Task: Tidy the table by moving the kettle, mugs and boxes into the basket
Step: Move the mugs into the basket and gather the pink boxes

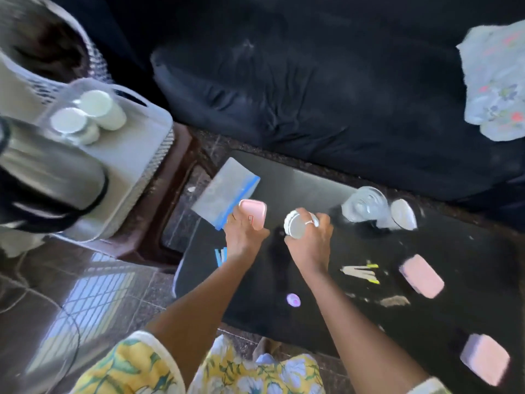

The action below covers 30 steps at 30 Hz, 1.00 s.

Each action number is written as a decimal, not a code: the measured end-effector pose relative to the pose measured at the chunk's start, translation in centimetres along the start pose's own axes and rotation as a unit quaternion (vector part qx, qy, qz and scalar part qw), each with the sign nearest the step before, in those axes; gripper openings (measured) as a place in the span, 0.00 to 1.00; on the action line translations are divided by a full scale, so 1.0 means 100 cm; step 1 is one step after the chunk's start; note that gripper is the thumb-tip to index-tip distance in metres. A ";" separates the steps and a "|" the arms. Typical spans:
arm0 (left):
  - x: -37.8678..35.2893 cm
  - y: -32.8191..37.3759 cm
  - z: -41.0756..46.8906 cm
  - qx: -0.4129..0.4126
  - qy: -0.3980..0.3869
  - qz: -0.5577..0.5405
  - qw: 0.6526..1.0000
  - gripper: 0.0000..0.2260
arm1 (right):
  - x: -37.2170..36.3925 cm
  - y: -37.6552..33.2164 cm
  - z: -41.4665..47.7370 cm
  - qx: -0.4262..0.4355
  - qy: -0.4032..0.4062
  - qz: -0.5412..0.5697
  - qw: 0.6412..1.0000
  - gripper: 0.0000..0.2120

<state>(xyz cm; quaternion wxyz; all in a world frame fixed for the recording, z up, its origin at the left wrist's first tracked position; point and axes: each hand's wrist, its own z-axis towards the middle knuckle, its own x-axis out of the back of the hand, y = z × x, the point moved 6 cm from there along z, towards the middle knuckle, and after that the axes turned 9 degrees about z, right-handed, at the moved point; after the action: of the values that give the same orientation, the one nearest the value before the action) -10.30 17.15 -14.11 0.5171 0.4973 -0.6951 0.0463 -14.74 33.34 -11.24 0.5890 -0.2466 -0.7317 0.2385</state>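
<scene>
Left hand [241, 237] is closing its grip on a small pink box [253, 213] w/ rounded corners, right hand [309, 237] is gripping a white mug [297, 224] tipped on its side, both just above the dark glossy table [312, 302]. Two white mugs [88, 118] & what looks like the steel kettle [48, 177] are already sitting in the pale perforated basket [136, 166] at left. Roughly halfway, I'd judge: two pink boxes [422, 275], another mug [402, 214] & a blurry clear glass item [366, 206] are waiting on the table.
</scene>
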 end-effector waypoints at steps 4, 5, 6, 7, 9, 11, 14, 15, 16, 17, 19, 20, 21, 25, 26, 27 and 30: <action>0.096 -0.022 0.041 -0.012 0.101 -0.064 0.993 0.28 | -0.041 -0.105 0.025 0.102 -0.021 0.054 0.993 0.27; 0.119 -0.027 0.051 -0.018 0.127 -0.064 0.990 0.29 | -0.049 -0.130 0.030 0.122 -0.023 0.066 0.990 0.27; 0.141 -0.033 0.061 -0.019 0.149 -0.061 0.987 0.29 | -0.057 -0.154 0.035 0.143 -0.025 0.073 0.987 0.28; 0.161 -0.041 0.071 -0.015 0.165 -0.061 0.984 0.30 | -0.066 -0.177 0.039 0.166 -0.028 0.076 0.983 0.29; 0.194 -0.056 0.091 -0.006 0.188 -0.065 0.980 0.30 | -0.084 -0.219 0.047 0.204 -0.042 0.086 0.974 0.31; 0.217 -0.075 0.111 0.003 0.204 -0.060 0.977 0.31 | -0.104 -0.254 0.054 0.232 -0.055 0.096 0.966 0.33; 0.229 -0.102 0.139 0.047 0.172 -0.056 0.982 0.34 | -0.135 -0.292 0.068 0.245 -0.089 0.097 0.960 0.36; 0.228 -0.109 0.149 0.068 0.146 -0.059 0.985 0.34 | -0.146 -0.301 0.074 0.239 -0.106 0.094 0.961 0.37; 0.228 -0.113 0.158 0.083 0.124 -0.059 0.987 0.34 | -0.156 -0.310 0.081 0.236 -0.122 0.088 0.960 0.38; 0.228 -0.114 0.167 0.090 0.110 -0.050 0.989 0.34 | -0.166 -0.318 0.088 0.238 -0.133 0.076 0.959 0.38; 0.232 -0.111 0.187 0.077 0.103 0.024 0.991 0.31 | -0.184 -0.331 0.097 0.254 -0.145 0.035 0.956 0.37; 0.233 -0.108 0.197 0.063 0.096 0.092 0.989 0.28 | -0.192 -0.336 0.101 0.260 -0.149 0.013 0.954 0.37; 0.233 -0.107 0.207 0.055 0.081 0.156 0.983 0.26 | -0.200 -0.339 0.105 0.261 -0.151 -0.003 0.953 0.38; 0.230 -0.115 0.235 0.064 0.047 0.253 0.964 0.17 | -0.229 -0.342 0.117 0.262 -0.162 -0.067 0.949 0.39; 0.230 -0.117 0.238 0.070 0.049 0.262 0.961 0.16 | -0.234 -0.342 0.120 0.269 -0.158 -0.088 0.946 0.38; 0.228 -0.118 0.241 0.071 0.048 0.271 0.959 0.16 | -0.239 -0.343 0.121 0.276 -0.152 -0.106 0.943 0.37; 0.220 -0.118 0.244 0.071 0.038 0.284 0.955 0.16 | -0.252 -0.343 0.126 0.278 -0.155 -0.115 0.941 0.35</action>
<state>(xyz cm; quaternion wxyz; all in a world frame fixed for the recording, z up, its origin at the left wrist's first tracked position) -17.35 -17.06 -13.83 0.4720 0.3124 -0.7826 0.2589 -25.21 -9.79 -10.43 0.5368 0.0530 -0.7418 0.3985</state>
